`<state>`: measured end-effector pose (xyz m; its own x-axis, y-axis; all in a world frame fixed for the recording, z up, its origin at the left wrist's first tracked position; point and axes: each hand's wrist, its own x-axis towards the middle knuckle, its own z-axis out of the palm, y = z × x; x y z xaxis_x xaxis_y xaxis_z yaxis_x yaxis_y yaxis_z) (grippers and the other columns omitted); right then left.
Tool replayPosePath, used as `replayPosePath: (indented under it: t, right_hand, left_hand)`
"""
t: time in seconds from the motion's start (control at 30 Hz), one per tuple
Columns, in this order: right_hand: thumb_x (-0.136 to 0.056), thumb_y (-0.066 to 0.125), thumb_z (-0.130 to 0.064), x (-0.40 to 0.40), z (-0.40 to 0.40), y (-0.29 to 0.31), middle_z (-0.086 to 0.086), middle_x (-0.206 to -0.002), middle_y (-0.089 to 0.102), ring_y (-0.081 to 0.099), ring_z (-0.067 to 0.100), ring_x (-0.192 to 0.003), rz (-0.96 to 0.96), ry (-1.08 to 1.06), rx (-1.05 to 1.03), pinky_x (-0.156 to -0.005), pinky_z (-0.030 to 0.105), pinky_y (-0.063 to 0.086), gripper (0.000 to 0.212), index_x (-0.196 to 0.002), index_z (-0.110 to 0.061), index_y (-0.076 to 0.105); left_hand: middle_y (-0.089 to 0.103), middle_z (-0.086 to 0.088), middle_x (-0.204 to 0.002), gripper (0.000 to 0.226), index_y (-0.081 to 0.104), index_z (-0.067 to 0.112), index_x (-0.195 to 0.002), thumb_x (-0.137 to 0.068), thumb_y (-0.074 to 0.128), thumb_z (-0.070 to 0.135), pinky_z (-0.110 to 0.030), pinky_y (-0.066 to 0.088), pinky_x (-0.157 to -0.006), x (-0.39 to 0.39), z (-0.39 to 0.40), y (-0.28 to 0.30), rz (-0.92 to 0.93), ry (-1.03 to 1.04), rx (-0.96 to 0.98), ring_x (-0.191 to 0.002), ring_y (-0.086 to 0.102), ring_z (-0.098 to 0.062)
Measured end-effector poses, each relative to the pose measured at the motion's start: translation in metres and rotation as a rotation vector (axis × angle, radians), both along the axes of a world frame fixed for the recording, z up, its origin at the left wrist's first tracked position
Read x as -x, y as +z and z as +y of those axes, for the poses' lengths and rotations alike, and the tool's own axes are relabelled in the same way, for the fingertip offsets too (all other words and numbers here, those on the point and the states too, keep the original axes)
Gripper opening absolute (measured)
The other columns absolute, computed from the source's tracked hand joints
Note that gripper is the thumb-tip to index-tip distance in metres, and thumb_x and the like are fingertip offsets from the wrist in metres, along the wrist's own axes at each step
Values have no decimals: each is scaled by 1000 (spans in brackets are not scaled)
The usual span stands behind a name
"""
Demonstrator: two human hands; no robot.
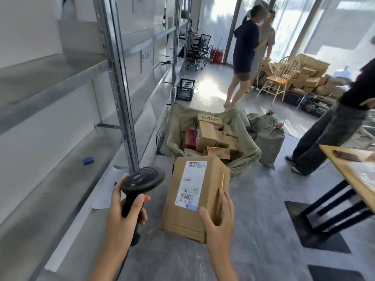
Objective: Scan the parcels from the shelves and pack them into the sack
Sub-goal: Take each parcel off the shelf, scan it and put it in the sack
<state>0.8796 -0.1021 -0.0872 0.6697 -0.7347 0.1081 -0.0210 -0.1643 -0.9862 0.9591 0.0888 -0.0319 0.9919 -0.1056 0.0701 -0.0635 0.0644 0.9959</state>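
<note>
Right fingers (224, 196): curled over the near right edge of the parcel (194, 197), thumb on its top face, so the right hand (218, 218) alone carries the box and tilts it up.
Label (191, 182): just left of those fingers, facing up and left uncovered, I'd say so that its barcodes stay readable.
Left fingers (140, 201): wrapped round the black grip of the scanner (140, 186); the left hand (121, 218) clasps it with a fingertip by the orange trigger.
Scanner head: above the left fingers and just beside the parcel's left edge, not touching it. It seems aimed past the box, not at the label, though I cannot tell whether a scan has gone through.
Sack (203, 134): ahead of both sets of fingers, on the floor, its green mouth folded wide over a wire frame to take boxes dropped from above; it already holds a pile of cartons.
Shelves (67, 110): off to the left of the scanner fingers, mostly bare, with a small blue object lying on one.
Tied sacks (269, 142): beyond the open sack to the right, apparently full and set aside.
Step in hand: probably the scan, then the drop forward into the sack.
</note>
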Motion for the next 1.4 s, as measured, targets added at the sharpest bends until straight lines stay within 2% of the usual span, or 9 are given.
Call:
replayPosePath:
  t: [0.2, 0.33, 0.63, 0.8, 0.97, 1.1, 1.2, 1.33, 1.4]
  right_hand:
    - [-63, 69, -61, -71, -21, -5, -27, -151, 32, 32, 1, -141, 42, -38, -11, -116, 50, 35, 79, -138, -58, 43]
    - [-68, 72, -50, -126, -44, -9, -25, -152, 32, 31, -1, -140, 49, -35, -10, -117, 45, 32, 77, -140, -52, 44]
    - [-68, 66, -61, -298, -137, -4, -21, -157, 26, 24, 8, -144, 138, -29, 54, -117, 55, 26, 76, -140, -57, 40]
    - [-82, 71, -52, -420, -185, -6, -8, -162, 24, 24, 26, -145, 335, -31, 195, -115, 55, 21, 74, -148, -43, 38]
    - [-88, 53, -68, -524, -217, -35, 0, -167, 11, 19, 42, -146, 649, 58, 425, -116, 58, 21, 81, -156, -41, 20]
    - [-93, 39, -71, -560, -234, -70, 5, -168, -3, 3, 40, -152, 767, 219, 572, -119, 61, 13, 83, -159, -35, 4]
    - [-95, 33, -70, -572, -233, -82, 7, -168, -7, -4, 41, -152, 786, 230, 611, -120, 60, 5, 82, -160, -32, -1]
    - [-95, 29, -70, -577, -225, -85, 8, -168, -9, -6, 42, -152, 812, 205, 634, -120, 60, 4, 82, -160, -31, -4]
    - [-95, 26, -70, -578, -225, -84, 8, -167, -11, -8, 42, -152, 835, 215, 645, -120, 60, 2, 82, -160, -30, -5]
  left_hand:
    - [71, -11, -90, 58, 42, 33, -144, -91, 63, 30, -40, 51, -56, -82, -32, -8, 19, -57, -20, -55, 57, -27]
    - [71, -12, -86, 60, 44, 29, -142, -85, 61, 27, -31, 50, -48, -134, -53, -16, 59, -22, 7, -51, 55, -24]
    - [70, -15, -86, 62, 44, 26, -144, -84, 60, 25, -30, 50, -47, -251, -110, -30, 87, 57, -11, -53, 55, -26]
    - [69, -15, -85, 56, 48, 32, -138, -83, 60, 23, -32, 48, -47, -307, -141, -32, 90, 115, -26, -56, 55, -29]
    - [71, -17, -85, 57, 46, 29, -142, -90, 58, 9, -30, 44, -43, -342, -150, -52, 120, 188, -75, -48, 53, -29]
    - [72, -16, -82, 53, 51, 30, -136, -91, 58, 5, -30, 39, -38, -350, -152, -57, 142, 279, -98, -45, 45, -44]
    - [73, -10, -81, 52, 52, 33, -131, -95, 55, -3, -27, 42, -38, -351, -153, -57, 166, 326, -111, -50, 49, -46]
    - [72, -11, -77, 50, 58, 39, -120, -90, 56, -2, -32, 38, -34, -349, -155, -62, 149, 358, -106, -41, 53, -31]
    - [72, -13, -76, 50, 59, 34, -122, -91, 55, -5, -40, 32, -32, -346, -154, -64, 142, 357, -103, -42, 54, -26]
